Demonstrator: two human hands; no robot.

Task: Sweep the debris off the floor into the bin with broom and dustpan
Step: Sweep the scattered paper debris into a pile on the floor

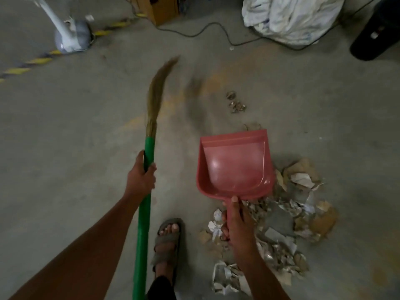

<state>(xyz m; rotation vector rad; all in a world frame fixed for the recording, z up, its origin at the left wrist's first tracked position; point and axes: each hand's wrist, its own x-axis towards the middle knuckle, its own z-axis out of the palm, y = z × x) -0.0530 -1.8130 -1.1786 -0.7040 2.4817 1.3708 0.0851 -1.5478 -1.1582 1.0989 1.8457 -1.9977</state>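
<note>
Debris (279, 221) lies heaped on the grey concrete floor (65, 137) to the person's right, a spread of torn paper, cardboard scraps and crumpled bits, with a smaller clump (236, 103) lying apart farther out. Above the near edge of that heap the right hand (234, 221) has its fingers curled tight round the handle of a pink dustpan (234, 163), whose open mouth faces away from the person; the pan itself holds nothing that shows. The left hand (141, 176) is wrapped round the green handle of a broom (149, 148), thumb on the near side, and the straw bristles (160, 87) curve up and away, blurred at the tip. A sandalled foot (167, 241) stands between broom handle and heap.

Farther off, a black bin (376, 33) sits in the far right corner, well apart from the heap. Between the two a black cable (216, 31) snakes across the floor and passes beside a big bundle of white cloth or sacking (290, 18). A cardboard box (158, 9) stands at the far middle, a white pedestal fan base (71, 37) at the far left, and a yellow-and-black striped line (39, 61) runs diagonally past it.
</note>
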